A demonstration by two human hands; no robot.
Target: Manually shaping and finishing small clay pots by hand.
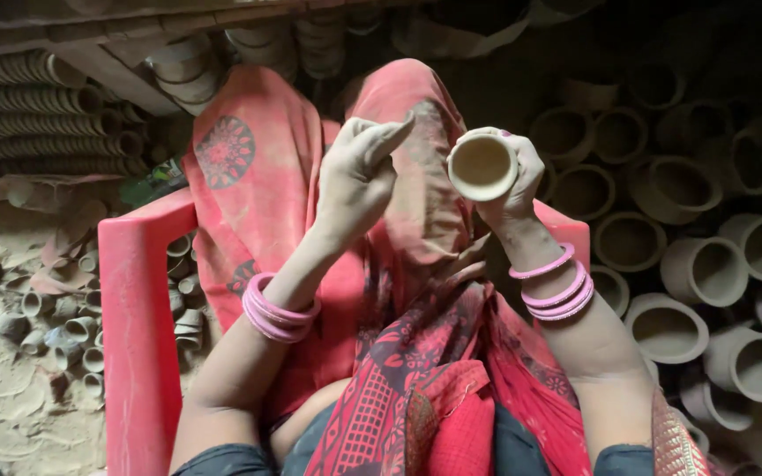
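a small pale clay cup [481, 166] sits right of the frame's centre, its mouth facing the camera, gripped in the closed right hand [509, 185]. the left hand [354, 181], dusty and loosely curled, holds nothing just left of it. larger clay pots [707, 269] crowd the right side, above a red plastic chair [138, 335].

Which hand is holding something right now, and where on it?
The right hand holds a small clay cup around its side wall; the left hand holds nothing.

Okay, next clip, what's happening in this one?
A person sits in a red plastic chair, seen from above. Their right hand holds a small pale clay cup, its mouth facing the camera. The clay-dusted left hand is raised beside it, apart from the cup. Many unfired clay pots surround them.
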